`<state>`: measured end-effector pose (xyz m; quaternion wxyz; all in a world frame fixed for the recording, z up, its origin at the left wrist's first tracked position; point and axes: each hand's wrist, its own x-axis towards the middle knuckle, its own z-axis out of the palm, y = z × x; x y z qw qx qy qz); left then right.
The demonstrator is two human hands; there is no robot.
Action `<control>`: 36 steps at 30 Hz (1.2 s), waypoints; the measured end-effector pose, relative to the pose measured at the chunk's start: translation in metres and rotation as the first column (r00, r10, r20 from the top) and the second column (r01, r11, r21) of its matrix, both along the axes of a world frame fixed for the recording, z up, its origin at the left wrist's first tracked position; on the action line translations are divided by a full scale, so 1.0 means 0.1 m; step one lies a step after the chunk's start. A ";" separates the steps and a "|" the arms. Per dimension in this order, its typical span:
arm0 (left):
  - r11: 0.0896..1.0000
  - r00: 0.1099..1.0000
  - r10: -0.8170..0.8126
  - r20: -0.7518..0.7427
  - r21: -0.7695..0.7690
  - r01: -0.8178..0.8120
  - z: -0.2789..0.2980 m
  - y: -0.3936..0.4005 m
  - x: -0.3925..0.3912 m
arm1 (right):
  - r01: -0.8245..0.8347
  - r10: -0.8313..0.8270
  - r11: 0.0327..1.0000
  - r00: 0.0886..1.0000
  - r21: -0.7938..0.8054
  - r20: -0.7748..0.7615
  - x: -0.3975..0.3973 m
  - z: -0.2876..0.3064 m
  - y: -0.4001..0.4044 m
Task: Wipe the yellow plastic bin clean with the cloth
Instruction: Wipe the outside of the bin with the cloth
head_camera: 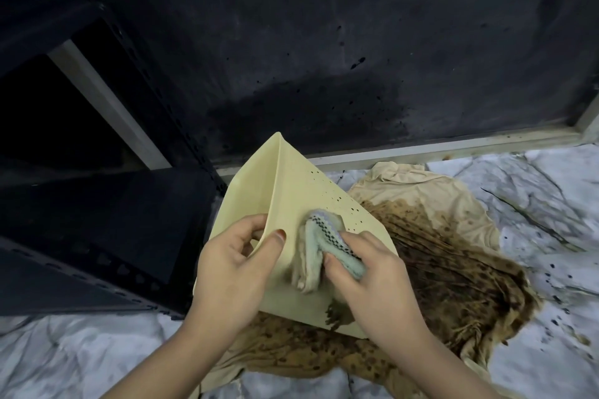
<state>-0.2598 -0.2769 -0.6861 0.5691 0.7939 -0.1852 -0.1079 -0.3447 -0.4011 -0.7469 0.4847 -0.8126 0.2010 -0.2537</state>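
The pale yellow plastic bin [291, 185] is tilted up with one corner pointing away from me. Small dark specks dot its right face, and a dark smear sits near its lower edge. My left hand [233, 269] grips the bin's near edge, thumb on the right face and fingers behind it. My right hand [366, 278] holds a bunched light blue and cream cloth [321, 246] with a dark checked stripe, pressed against the bin's right face.
A beige cloth [437, 253] soaked with brown stains lies under the bin on the white marble floor [534, 191]. A black metal shelf rack [97, 204] stands at the left. A dark stained wall [324, 42] rises behind.
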 end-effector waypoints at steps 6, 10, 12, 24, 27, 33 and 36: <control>0.999 0.999 0.039 -0.009 -0.005 -0.039 -0.05 0.07 0.01 | 0.098 -0.087 0.992 0.987 0.074 -0.136 -0.19 -0.36 -0.19; 0.999 0.999 0.035 -0.016 -0.014 -0.035 -0.06 0.08 -0.01 | 0.215 -0.187 0.971 0.954 0.102 -0.234 -0.35 -0.60 -0.29; 0.999 0.999 0.032 -0.007 -0.013 -0.032 -0.06 0.08 -0.03 | 0.252 -0.214 0.962 0.935 0.106 -0.282 -0.41 -0.71 -0.32; 1.000 0.998 -0.001 0.063 0.009 0.001 -0.11 0.10 -0.12 | 0.331 -0.257 0.931 0.893 0.153 -0.370 -0.51 -0.79 -0.22; 1.000 0.998 0.001 0.068 0.028 -0.003 -0.11 0.11 -0.14 | 0.237 -0.205 0.961 0.957 0.142 -0.206 -0.44 -0.59 -0.04; 1.000 0.997 -0.027 0.068 0.010 0.027 -0.11 0.09 -0.19 | 0.014 -0.015 0.998 1.000 0.057 0.027 -0.20 -0.06 0.22; 0.999 0.997 -0.041 0.058 0.002 0.041 -0.11 0.09 -0.19 | -0.031 0.030 0.999 0.999 0.026 0.030 -0.13 0.02 0.18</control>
